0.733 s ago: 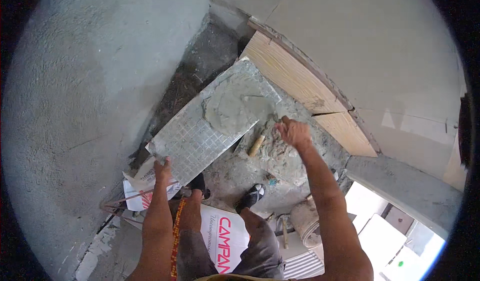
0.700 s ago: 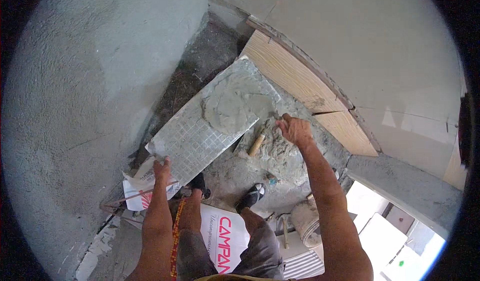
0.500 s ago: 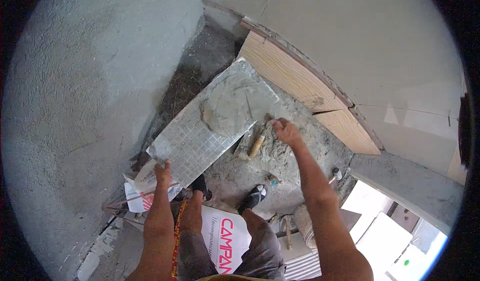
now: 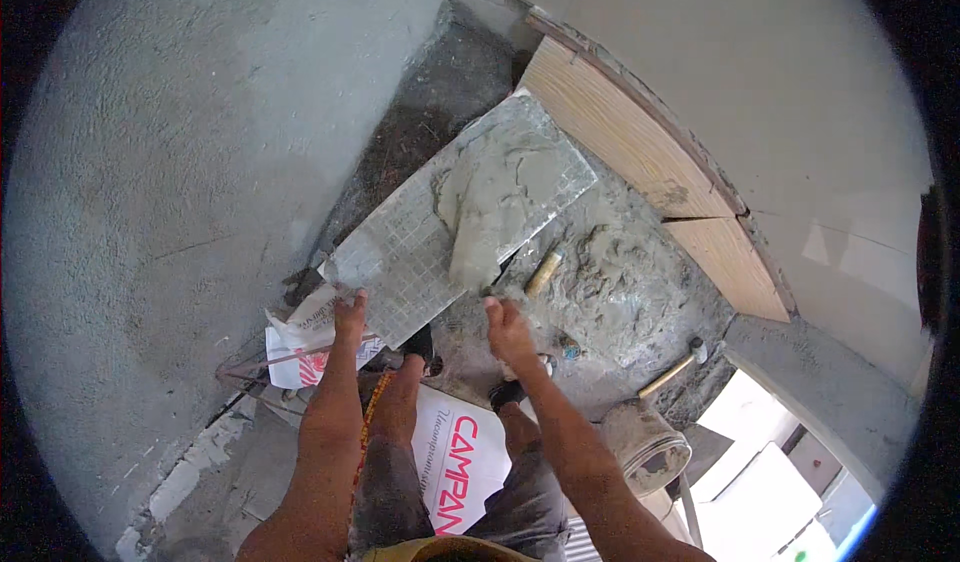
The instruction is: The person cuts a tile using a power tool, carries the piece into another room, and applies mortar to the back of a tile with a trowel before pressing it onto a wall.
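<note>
Head view: a white printed sheet [image 4: 485,437] lies between your legs, with a dirty bucket [image 4: 628,432] to your right. Your left hand [image 4: 350,317] grasps the near corner of the tile [image 4: 390,262], thumb on top, its other fingers hidden. Your right hand [image 4: 511,332] seems clenched around the handle of a mortar-coated trowel [image 4: 472,257], its blade over the tile. The tile slants away from you, gridded face up, wet mortar [image 4: 515,167] heaped over its farther half. It should handle as stiff, brittle and fairly heavy at that loaded end, the mortar soft and slippery; hold it by bare edges, supported from below. Beyond your right hand are a wooden handle [image 4: 543,274] and a mortar pile [image 4: 630,282], then wood-grain panels [image 4: 625,127] along the wall.
</note>
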{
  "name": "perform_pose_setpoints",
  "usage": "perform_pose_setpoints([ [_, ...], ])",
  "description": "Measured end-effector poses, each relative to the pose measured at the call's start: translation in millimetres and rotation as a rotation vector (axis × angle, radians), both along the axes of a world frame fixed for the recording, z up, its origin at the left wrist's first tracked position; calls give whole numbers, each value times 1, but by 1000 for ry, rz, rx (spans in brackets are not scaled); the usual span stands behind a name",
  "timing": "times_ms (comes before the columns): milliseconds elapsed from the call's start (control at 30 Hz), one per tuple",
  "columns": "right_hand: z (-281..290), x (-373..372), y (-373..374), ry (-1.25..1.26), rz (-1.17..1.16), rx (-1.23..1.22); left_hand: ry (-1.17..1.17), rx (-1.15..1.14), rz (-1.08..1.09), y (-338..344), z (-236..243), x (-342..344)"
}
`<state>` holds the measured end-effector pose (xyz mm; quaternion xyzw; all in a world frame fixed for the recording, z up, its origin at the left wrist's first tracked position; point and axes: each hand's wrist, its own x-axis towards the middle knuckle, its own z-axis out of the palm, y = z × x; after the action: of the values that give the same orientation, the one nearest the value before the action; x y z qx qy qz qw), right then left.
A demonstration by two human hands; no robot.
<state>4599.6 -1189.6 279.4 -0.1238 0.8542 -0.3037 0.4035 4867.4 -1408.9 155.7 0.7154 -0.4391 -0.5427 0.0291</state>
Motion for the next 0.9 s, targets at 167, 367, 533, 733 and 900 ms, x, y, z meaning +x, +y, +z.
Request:
perform_pose_setpoints([
  [167,20,-7,14,84,308,286,189,121,43,28,-11,-10],
  [367,74,-49,9,124,398,264,10,168,136,37,2,-31],
  [533,51,-98,-62,324,699,255,82,45,58,11,8,2],
  [733,40,-134,6,369,539,317,258,190,50,24,-12,0],
  [900,40,-56,108,103,174,114,118,105,-140,-51,-3,77],
])
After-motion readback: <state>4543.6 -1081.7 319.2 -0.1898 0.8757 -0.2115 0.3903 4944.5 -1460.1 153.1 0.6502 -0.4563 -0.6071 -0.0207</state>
